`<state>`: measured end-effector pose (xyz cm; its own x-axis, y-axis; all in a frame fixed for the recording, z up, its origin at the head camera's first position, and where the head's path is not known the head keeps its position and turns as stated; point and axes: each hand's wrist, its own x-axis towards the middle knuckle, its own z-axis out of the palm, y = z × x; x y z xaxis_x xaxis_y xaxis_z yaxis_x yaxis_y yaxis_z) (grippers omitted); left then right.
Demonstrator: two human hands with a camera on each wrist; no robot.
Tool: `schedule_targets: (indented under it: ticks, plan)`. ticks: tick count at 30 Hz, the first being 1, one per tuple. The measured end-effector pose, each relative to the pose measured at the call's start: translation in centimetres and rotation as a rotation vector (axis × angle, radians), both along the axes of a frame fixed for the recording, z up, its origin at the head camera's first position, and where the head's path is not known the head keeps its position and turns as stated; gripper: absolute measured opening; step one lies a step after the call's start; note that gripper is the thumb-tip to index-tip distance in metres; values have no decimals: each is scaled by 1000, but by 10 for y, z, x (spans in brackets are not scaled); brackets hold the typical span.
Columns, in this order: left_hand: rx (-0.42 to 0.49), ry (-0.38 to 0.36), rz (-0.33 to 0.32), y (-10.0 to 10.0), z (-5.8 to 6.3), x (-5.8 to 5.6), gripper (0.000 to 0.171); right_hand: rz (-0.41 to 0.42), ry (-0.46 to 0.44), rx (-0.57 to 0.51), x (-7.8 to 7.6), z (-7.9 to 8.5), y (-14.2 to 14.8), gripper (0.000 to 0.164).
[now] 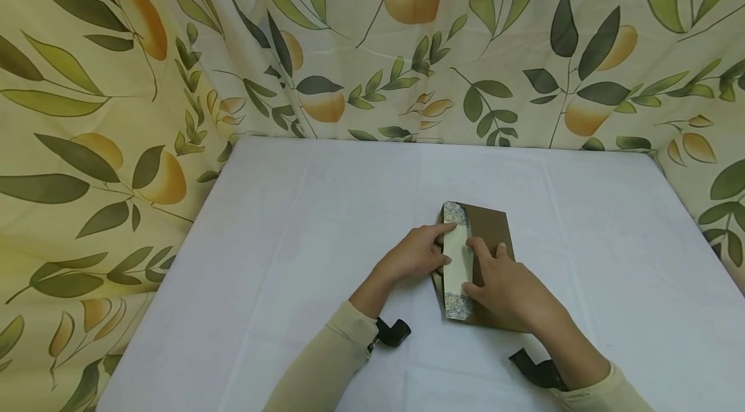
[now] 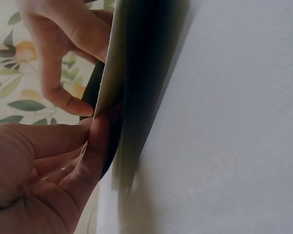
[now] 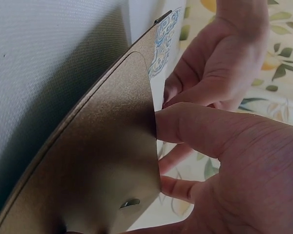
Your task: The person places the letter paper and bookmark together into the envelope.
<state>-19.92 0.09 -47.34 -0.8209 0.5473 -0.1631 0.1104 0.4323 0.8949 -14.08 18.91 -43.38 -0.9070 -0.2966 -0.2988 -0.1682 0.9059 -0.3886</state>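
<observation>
A flat brown card folder (image 1: pixel 491 227), its kind not certain, lies right of the middle of the table. Along its left side runs a cream strip (image 1: pixel 458 270) with blue-grey patterned ends. My left hand (image 1: pixel 414 253) pinches the left edge; in the left wrist view its thumb and finger meet on that thin edge, beside a dark underside. My right hand (image 1: pixel 509 286) reaches over the brown panel, thumb and index finger apart at the border with the strip. In the right wrist view its fingers hold the brown panel's edge, near a small slot (image 3: pixel 130 203); some fingertips are hidden.
A white cloth (image 1: pixel 326 218) covers the table. Behind and to the left hangs a curtain (image 1: pixel 233 63) printed with leaves and fruit. Dark straps with small black parts (image 1: pixel 396 332) sit at both wrists.
</observation>
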Motion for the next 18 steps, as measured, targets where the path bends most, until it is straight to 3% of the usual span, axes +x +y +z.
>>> schedule_targets:
  ticks: [12, 18]
  plan:
    - [69, -33, 49, 5, -3, 3, 68, -7, -33, -3, -2, 1, -1, 80]
    - [69, -16, 55, 9, -5, 5, 67, 2, -26, -14, -1, 2, -1, 80]
